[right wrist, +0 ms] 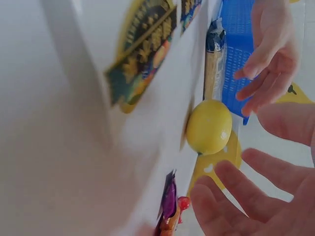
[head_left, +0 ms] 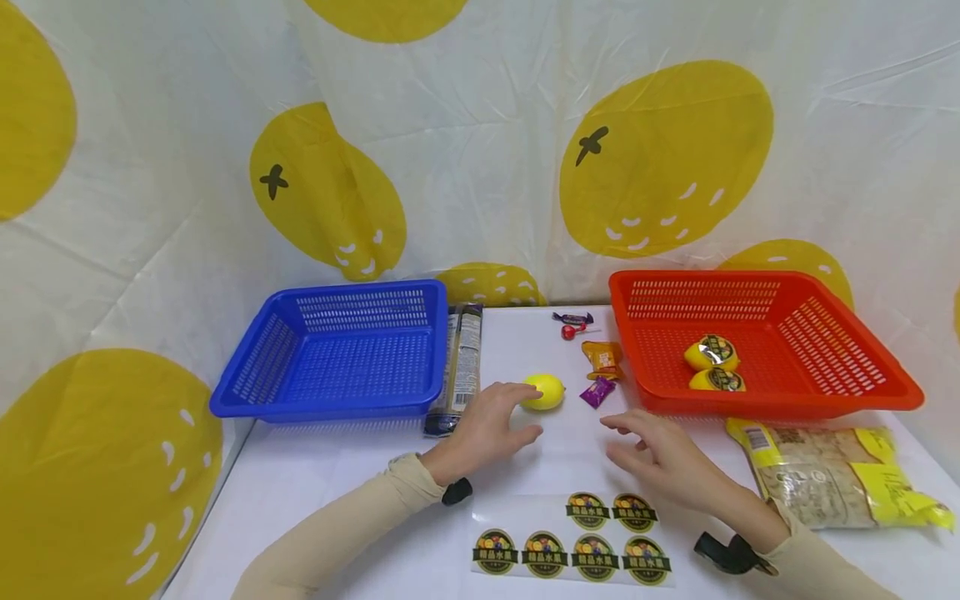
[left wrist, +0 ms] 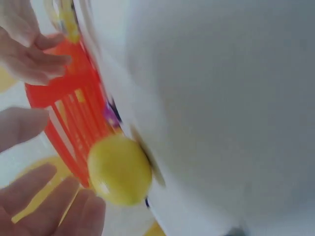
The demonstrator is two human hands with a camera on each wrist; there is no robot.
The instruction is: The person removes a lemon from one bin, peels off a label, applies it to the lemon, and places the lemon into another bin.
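A yellow lemon point(head_left: 546, 392) lies on the white table between the two hands. My left hand point(head_left: 487, 429) is beside it on the left, its fingertips right at the lemon's edge in the head view. In the left wrist view the fingers are loosely spread near the lemon point(left wrist: 119, 169). My right hand point(head_left: 663, 458) hovers to the lemon's lower right, fingers relaxed and holding nothing. In front of the hands lies a sheet of round fruit stickers point(head_left: 570, 537) with dark labels. Two lemons point(head_left: 711, 354) bearing such stickers sit in the red basket point(head_left: 765, 407).
A blue basket point(head_left: 330, 410) stands at the left, with a long clear package point(head_left: 462, 358) along its side. Near the red basket lie a purple candy point(head_left: 597, 392), an orange packet point(head_left: 602, 358), a red lollipop point(head_left: 568, 332) and a dark wrapped candy point(head_left: 573, 318). A yellow bag point(head_left: 832, 479) is at the right.
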